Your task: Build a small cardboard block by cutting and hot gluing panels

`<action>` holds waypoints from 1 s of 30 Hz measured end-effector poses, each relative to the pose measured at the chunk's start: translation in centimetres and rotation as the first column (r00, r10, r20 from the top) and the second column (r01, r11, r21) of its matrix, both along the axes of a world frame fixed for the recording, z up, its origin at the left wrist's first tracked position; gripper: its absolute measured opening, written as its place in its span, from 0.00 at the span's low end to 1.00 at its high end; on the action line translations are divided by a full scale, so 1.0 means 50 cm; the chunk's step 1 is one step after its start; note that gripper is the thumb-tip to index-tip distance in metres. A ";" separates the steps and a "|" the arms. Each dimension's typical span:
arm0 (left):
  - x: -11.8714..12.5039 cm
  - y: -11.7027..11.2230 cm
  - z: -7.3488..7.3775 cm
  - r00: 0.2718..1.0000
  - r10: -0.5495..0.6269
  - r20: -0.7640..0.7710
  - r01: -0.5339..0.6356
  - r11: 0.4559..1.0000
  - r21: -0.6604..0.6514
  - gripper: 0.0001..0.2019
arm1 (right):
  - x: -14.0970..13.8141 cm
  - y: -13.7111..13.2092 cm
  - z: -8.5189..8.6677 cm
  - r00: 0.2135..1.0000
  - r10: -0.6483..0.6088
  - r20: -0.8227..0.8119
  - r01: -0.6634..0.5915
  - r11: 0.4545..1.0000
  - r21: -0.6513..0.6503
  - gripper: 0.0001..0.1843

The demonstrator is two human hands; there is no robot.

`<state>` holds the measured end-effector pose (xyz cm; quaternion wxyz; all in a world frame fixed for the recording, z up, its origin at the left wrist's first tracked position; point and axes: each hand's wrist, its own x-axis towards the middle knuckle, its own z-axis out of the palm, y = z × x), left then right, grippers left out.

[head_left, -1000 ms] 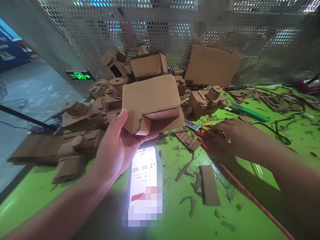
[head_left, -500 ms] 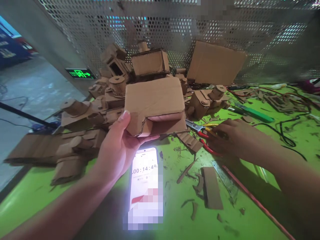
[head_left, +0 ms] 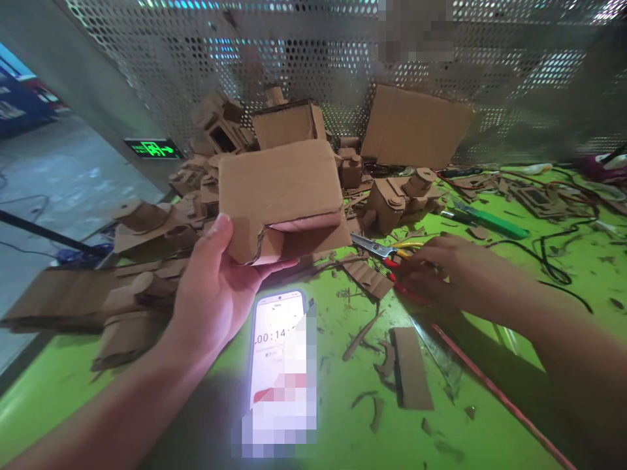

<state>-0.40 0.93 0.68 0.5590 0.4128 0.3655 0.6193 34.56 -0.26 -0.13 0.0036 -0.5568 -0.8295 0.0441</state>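
Observation:
My left hand point(head_left: 208, 281) is closed around the lower left of a cardboard box point(head_left: 279, 179), thumb on its front and fingers beneath. The box is held above the table, with a stepped notch cut in its lower side. To the right, my right hand point(head_left: 443, 267) has its fingers curled over the red and yellow handles of a pair of scissors point(head_left: 375, 247). The scissor blades point left, towards the box, and lie low near the table. Part of the handles is hidden under the fingers. Below the box lies a lit phone point(head_left: 279, 339) with a timer on its screen.
Several cardboard models point(head_left: 142, 215) are piled at the left and back. A cardboard sheet point(head_left: 416, 127) leans on the perforated metal panel point(head_left: 337, 59). A green-handled cutter point(head_left: 499, 223), cables, a cardboard strip point(head_left: 411, 369) and scraps lie on the green table point(head_left: 353, 431).
My left hand has shifted the box a little to the left. My right hand stays at the scissors, nearly unmoved. The whole view has also shifted slightly.

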 end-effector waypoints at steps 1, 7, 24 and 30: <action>0.001 0.000 0.000 1.000 0.003 0.001 -0.003 1.000 0.001 0.15 | -0.001 -0.002 -0.002 1.000 0.009 -0.012 -0.009 1.000 -0.018 0.13; 0.005 0.001 0.001 1.000 0.006 0.018 -0.006 1.000 -0.004 0.15 | 0.003 0.000 -0.012 1.000 -0.005 -0.015 0.004 0.998 -0.065 0.11; 0.002 -0.001 0.005 1.000 0.015 0.026 -0.014 1.000 -0.009 0.18 | 0.004 -0.007 0.026 0.990 -0.015 -0.143 0.034 0.990 0.137 0.15; 0.004 -0.001 0.004 1.000 0.012 0.023 -0.012 1.000 -0.014 0.18 | 0.008 -0.009 0.024 0.987 0.083 -0.139 -0.076 0.996 0.055 0.12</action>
